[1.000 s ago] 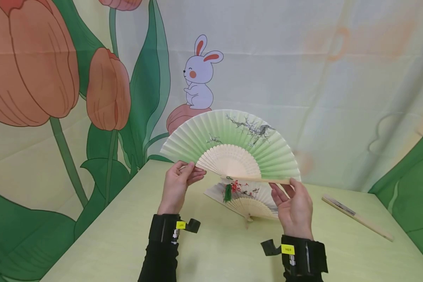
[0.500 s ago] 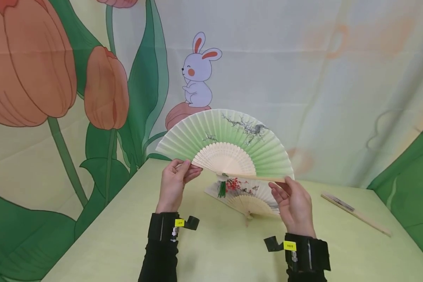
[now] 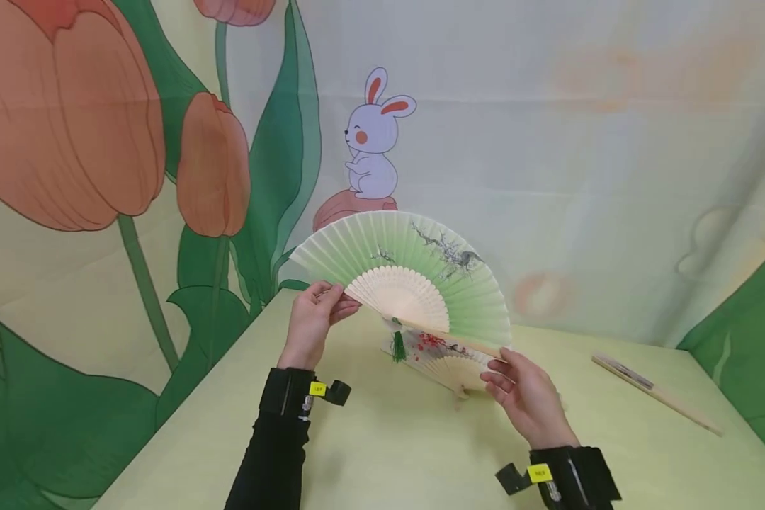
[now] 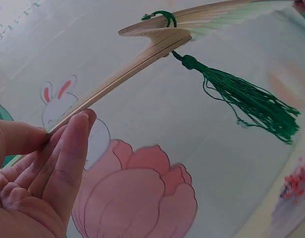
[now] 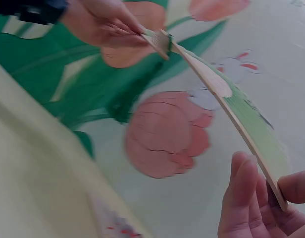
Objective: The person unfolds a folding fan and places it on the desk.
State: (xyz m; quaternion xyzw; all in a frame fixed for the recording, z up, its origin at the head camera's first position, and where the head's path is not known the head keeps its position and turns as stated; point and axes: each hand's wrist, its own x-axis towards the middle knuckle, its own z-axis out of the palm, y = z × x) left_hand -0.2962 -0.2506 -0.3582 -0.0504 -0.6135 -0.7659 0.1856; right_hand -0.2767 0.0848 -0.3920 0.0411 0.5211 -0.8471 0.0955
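Note:
A green and white folding fan (image 3: 472,297) with a dark branch print is spread wide above the table, held up between both hands. My left hand (image 3: 311,322) pinches its left outer rib between thumb and fingers. At the other end, my right hand (image 3: 530,395) pinches the tip of the right outer rib. From the pivot hangs a green tassel (image 4: 251,101), seen large in the left wrist view. Behind and below lies a second spread fan (image 3: 443,358) with red blossoms, partly hidden by the green one.
A folded fan (image 3: 656,393) lies on the right of the pale green table (image 3: 382,453). Behind the table hangs a cloth backdrop (image 3: 484,127) printed with tulips and a white rabbit.
The right hand has moved lower, bringing the right outer rib down, so the green fan now slopes to the right. The left hand keeps its pinch. The head view has shifted slightly.

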